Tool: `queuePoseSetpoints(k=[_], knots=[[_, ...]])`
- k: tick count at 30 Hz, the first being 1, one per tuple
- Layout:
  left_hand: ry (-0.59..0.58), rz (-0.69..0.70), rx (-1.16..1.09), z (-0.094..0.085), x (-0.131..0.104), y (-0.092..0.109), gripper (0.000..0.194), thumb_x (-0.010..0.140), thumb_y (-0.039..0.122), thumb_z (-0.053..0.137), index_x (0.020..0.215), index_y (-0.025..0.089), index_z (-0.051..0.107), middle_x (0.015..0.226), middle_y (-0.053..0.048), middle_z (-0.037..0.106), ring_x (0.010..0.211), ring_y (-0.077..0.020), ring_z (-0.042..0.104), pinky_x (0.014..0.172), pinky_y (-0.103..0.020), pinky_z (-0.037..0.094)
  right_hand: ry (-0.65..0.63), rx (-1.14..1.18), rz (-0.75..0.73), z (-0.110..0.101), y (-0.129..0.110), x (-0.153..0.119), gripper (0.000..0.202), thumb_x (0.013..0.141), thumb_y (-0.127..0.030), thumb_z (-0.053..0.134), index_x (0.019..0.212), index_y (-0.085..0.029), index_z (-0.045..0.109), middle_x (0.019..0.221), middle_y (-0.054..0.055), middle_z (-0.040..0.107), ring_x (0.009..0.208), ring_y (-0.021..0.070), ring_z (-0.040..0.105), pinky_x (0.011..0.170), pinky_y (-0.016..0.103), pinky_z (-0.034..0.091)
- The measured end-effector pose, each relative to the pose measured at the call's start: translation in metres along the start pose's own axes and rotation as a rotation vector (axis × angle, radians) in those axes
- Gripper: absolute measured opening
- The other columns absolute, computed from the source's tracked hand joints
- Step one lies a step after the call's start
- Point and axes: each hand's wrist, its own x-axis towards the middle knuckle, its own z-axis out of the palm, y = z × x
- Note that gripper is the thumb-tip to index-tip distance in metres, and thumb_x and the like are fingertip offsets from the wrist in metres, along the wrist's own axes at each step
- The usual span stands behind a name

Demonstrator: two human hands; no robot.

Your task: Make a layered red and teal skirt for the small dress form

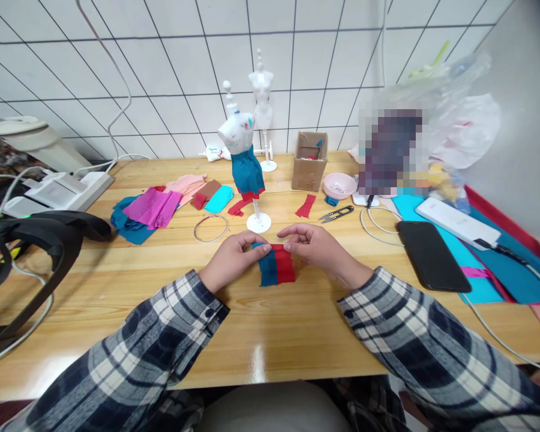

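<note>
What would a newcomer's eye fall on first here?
Probably the nearer white mannequin in a teal skirt, standing near the middle. Then the teal-red cloth in front of it, with the left hand and right hand at its far edge. Third, the black phone at right.

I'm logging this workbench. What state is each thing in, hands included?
Blue-and-red cloth, held at top edge
Left hand, pinching blue side
Right hand, touching red side
Front mannequin, upright, skirted
Rear mannequin, upright, undressed
Cardboard box, open-topped
Pink bowl, holding small pieces
Phone, screen dark
Wire, coiled
White device, cable plugged in
Snips, lying flat
</note>
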Motion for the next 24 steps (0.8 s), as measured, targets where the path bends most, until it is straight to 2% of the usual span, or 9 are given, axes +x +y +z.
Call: queuePoseSetpoints(k=[3,5,8,11,16,18,20,22,24], knots=[[-0.010,0.010,0.018,-0.001,0.001,-0.001,0.032,0.084,0.049,0.061,0.083,0.018,0.070,0.089,-0.005,0.069,0.084,-0.0208,0.063,0.079,-0.034,0.048,-0.012,0.124,0.084,0.000,-0.004,-0.001,0.027,0.072,-0.027,0.072,0.098,-0.019,0.069,0.055,-0.010,0.046,0.045,0.0048,0.032,0.042,0.020,0.024],[0.068,0.074,0.101,-0.002,0.001,-0.001,0.032,0.085,0.048,0.061,0.090,0.018,0.070,0.095,-0.006,0.070,0.091,-0.0225,0.063,0.086,-0.037,0.047,-0.014,0.196,0.143,0.000,-0.007,-0.002,0.030,0.070,-0.027,0.073,0.097,-0.018,0.068,0.053,-0.010,0.044,0.043,0.0045,0.030,0.039,0.020,0.019],[0.258,0.261,0.400,-0.004,-0.002,0.002,0.036,0.081,0.050,0.068,0.103,0.022,0.070,0.107,-0.007,0.069,0.105,-0.0266,0.058,0.097,-0.044,0.039,-0.008,0.283,0.215,-0.001,-0.009,-0.003,0.033,0.066,-0.026,0.075,0.097,-0.018,0.066,0.051,-0.010,0.045,0.041,0.0040,0.030,0.038,0.019,0.017],[0.267,0.437,0.649,-0.005,-0.007,0.004,0.038,0.080,0.051,0.069,0.109,0.027,0.070,0.112,-0.008,0.068,0.109,-0.0285,0.056,0.098,-0.047,0.034,-0.040,0.343,0.260,-0.002,-0.009,-0.004,0.034,0.066,-0.026,0.077,0.097,-0.018,0.065,0.049,-0.011,0.043,0.041,0.0035,0.029,0.039,0.017,0.016],[0.370,0.660,0.847,-0.004,-0.014,0.005,0.034,0.083,0.042,0.069,0.117,0.037,0.067,0.114,-0.003,0.071,0.111,-0.0297,0.056,0.103,-0.054,0.022,-0.084,0.405,0.301,-0.001,-0.010,-0.006,0.037,0.066,-0.027,0.079,0.098,-0.018,0.064,0.050,-0.011,0.043,0.042,0.0032,0.029,0.039,0.017,0.014],[0.353,0.686,0.844,-0.004,-0.014,0.006,0.030,0.082,0.042,0.070,0.112,0.039,0.069,0.113,-0.001,0.072,0.111,-0.0298,0.057,0.105,-0.055,0.019,-0.083,0.434,0.310,-0.001,-0.012,-0.006,0.037,0.065,-0.027,0.080,0.097,-0.018,0.063,0.051,-0.011,0.043,0.041,0.0028,0.028,0.039,0.017,0.013],[0.310,0.644,0.761,-0.003,-0.013,0.007,0.032,0.081,0.046,0.071,0.110,0.036,0.070,0.113,-0.002,0.072,0.113,-0.0309,0.057,0.107,-0.056,0.020,-0.085,0.447,0.321,-0.001,-0.012,-0.006,0.037,0.064,-0.026,0.080,0.096,-0.017,0.063,0.051,-0.011,0.044,0.041,0.0027,0.028,0.039,0.017,0.014],[0.264,0.549,0.577,-0.002,-0.011,0.008,0.040,0.082,0.051,0.067,0.115,0.029,0.068,0.117,-0.006,0.071,0.116,-0.0312,0.057,0.107,-0.053,0.027,-0.091,0.436,0.328,-0.002,-0.011,-0.006,0.036,0.065,-0.024,0.080,0.097,-0.018,0.064,0.052,-0.010,0.044,0.042,0.0026,0.029,0.039,0.016,0.014],[0.156,0.423,0.337,-0.001,-0.008,0.008,0.045,0.090,0.053,0.054,0.122,0.023,0.064,0.119,-0.009,0.070,0.114,-0.0282,0.060,0.101,-0.047,0.039,-0.125,0.416,0.324,-0.003,-0.009,-0.006,0.034,0.067,-0.025,0.079,0.097,-0.018,0.065,0.051,-0.011,0.043,0.042,0.0026,0.027,0.039,0.016,0.015]])
